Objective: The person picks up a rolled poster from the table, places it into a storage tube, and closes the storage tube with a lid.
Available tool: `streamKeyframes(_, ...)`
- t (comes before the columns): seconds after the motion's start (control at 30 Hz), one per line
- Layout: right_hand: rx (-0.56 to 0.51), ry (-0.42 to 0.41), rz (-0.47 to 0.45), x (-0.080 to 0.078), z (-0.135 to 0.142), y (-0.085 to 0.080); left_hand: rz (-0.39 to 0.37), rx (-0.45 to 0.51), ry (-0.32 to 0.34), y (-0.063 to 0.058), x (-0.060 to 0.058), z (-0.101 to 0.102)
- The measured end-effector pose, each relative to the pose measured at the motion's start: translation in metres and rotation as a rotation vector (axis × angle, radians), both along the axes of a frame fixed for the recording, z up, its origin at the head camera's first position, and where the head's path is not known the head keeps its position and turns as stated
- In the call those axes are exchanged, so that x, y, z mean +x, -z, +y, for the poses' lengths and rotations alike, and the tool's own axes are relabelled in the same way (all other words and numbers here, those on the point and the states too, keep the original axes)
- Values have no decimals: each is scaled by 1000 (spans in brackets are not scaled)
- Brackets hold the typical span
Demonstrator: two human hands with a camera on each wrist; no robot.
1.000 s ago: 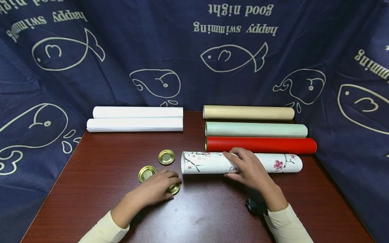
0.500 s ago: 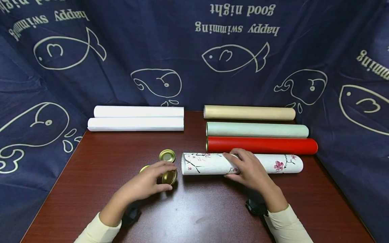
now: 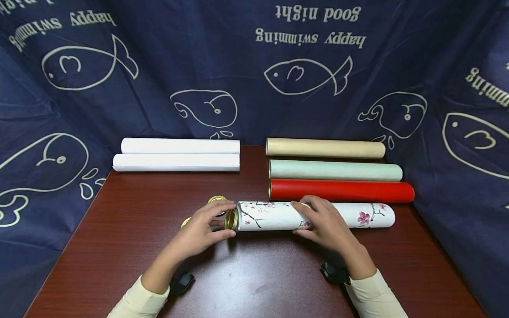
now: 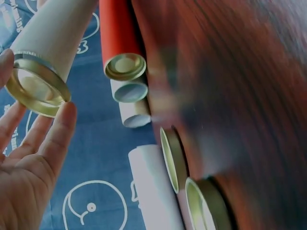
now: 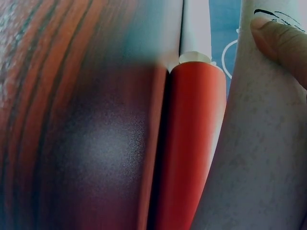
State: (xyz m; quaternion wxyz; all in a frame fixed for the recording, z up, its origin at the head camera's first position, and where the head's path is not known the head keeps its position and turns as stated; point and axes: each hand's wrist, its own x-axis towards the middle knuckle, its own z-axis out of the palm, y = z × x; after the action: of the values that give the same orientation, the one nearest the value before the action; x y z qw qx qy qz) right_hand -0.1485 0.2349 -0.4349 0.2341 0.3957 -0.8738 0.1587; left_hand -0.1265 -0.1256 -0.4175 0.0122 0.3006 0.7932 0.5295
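A white cardboard tube with pink blossoms and dark branches lies across the table. My right hand grips it from above around its middle. At its left end my left hand pinches a gold metal lid by the rim between thumb and fingers. In the left wrist view the held lid sits against the tube's mouth, slightly askew. How far it enters the tube cannot be told. Two more gold lids, a far one and a near one, lie behind the left hand, partly covered by it.
Behind the blossom tube lie a red tube, a pale green tube and a beige tube. Two white tubes lie side by side at the back left. A navy patterned cloth rises behind the table.
My left hand has picked up a gold lid from the table, turned it on edge and carried it right to the tube's left end. The right hand keeps its grip.
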Motion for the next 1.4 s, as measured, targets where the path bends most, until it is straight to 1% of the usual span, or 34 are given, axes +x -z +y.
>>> streamKeyframes(0.1, -2, -9, 4, 1, -1, 1, -5, 56, -18, 1, 1, 4)
streamKeyframes(0.2, 6, -11, 8, 2, -3, 1, -19, 92, -27, 2, 2, 9)
streamKeyframes(0.3, 12, -10, 16, 2, -3, 1, -32, 110, -35, 2, 3, 12)
streamKeyframes(0.57, 11, -7, 46, 3, -3, 3, -25, 136, -53, 3, 4, 15)
streamKeyframes(0.67, 18, -3, 55, 4, -4, 2, -36, 158, -54, 2, 4, 17)
streamKeyframes(0.77, 15, -4, 67, 5, -3, 1, -59, 211, -35, 3, 4, 19)
streamKeyframes(0.87, 0, -19, 70, 6, -3, -1, -70, 259, -21, 2, 3, 22)
streamKeyframes(0.97, -15, -42, 66, 6, -3, -4, -78, 270, -26, -2, 4, 23)
streamKeyframes(1.07, -27, -59, 68, 7, -2, -5, -90, 242, -33, -5, 4, 26)
streamKeyframes(1.17, -28, -64, 62, 8, 1, -4, -86, 176, -27, -6, 3, 27)
streamKeyframes(1.3, 13, -50, 25, 6, 8, -1, 13, -29, -42, -7, 0, 24)
streamKeyframes(1.4, 67, -34, 9, 2, 17, 2, 88, -158, -52, -9, -4, 15)
